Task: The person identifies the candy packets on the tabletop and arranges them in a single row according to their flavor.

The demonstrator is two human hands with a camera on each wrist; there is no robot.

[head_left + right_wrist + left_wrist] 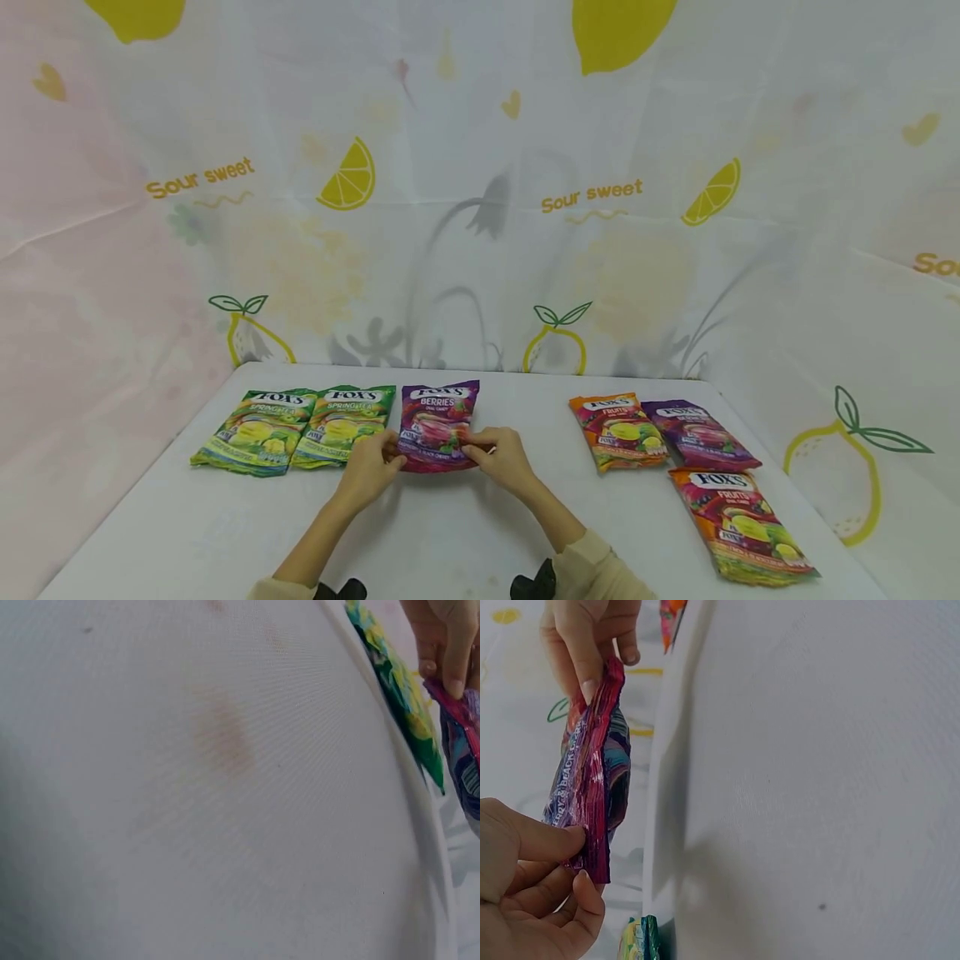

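Note:
Between both hands is a purple Fox's Berries candy bag, its lower edge raised toward me in the head view. My left hand pinches the bag's lower left corner between thumb and fingers. At the lower right corner, my right hand pinches it the same way. The left wrist view shows the bag's crimped pink seam edge-on, with the left thumb pressed on one end and the right hand at the other. In the right wrist view only part of the bag shows, under the left hand's fingers.
Two green Fox's Spring Tea bags, one outer and one inner, lie left of the held bag. On the right are an orange-red Fruits bag, a purple Berries bag and a nearer Fruits bag. A lemon-print cloth hangs behind the white table.

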